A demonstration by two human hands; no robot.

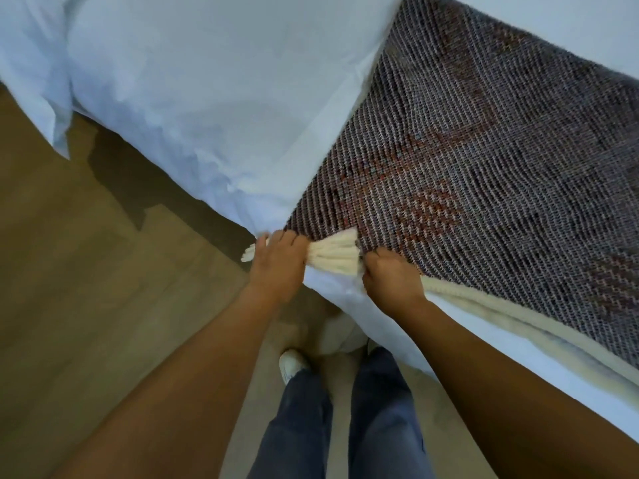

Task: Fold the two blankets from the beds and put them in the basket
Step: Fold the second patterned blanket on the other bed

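A dark woven blanket (pixel 484 150) with reddish patches and a cream fringe lies spread across the white bed (pixel 214 98). At the bed's near edge my left hand (pixel 276 264) is closed on the blanket's corner, with cream tassels (pixel 333 255) sticking out on both sides of it. Just to the right, my right hand (pixel 390 278) grips the blanket's edge beside the tassels. A cream border (pixel 511 316) runs along the near edge of the blanket. No basket or second blanket is in view.
A white pillow corner (pixel 45 81) hangs over the bed's left side. Wooden floor (pixel 86 288) stretches to the left and below. My legs in blue trousers and a white shoe (pixel 292 364) stand close against the bed.
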